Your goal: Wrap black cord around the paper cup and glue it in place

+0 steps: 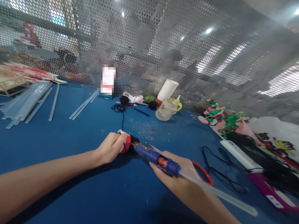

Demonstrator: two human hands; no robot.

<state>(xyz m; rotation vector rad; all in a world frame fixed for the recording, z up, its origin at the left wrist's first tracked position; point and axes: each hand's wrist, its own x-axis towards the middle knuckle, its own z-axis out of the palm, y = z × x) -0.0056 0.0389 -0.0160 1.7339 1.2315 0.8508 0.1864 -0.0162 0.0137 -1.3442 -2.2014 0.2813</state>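
Observation:
My left hand (112, 146) is closed around a red and white paper cup (127, 144), its far part wrapped in black yarn (133, 145). A strand of this yarn runs back across the table. In my right hand (174, 172) is a blue hot glue gun (156, 157), fingers wrapped round its grip. A long translucent glue stick (224, 196) sticks out of its rear. The gun's nozzle points at the yarn-covered part, touching it or very close. Red-handled scissors (205, 174) show behind my right hand; whether that hand also holds them I cannot tell.
Glue sticks (35, 99) lie at the left. A lit phone (108, 81) stands by the perforated metal screen (140, 34). Stacked paper cups (168, 90), a clear jar (167, 109) and a blue pen (141, 111) are behind. At right lies a white and purple power strip (268, 186) with black cable.

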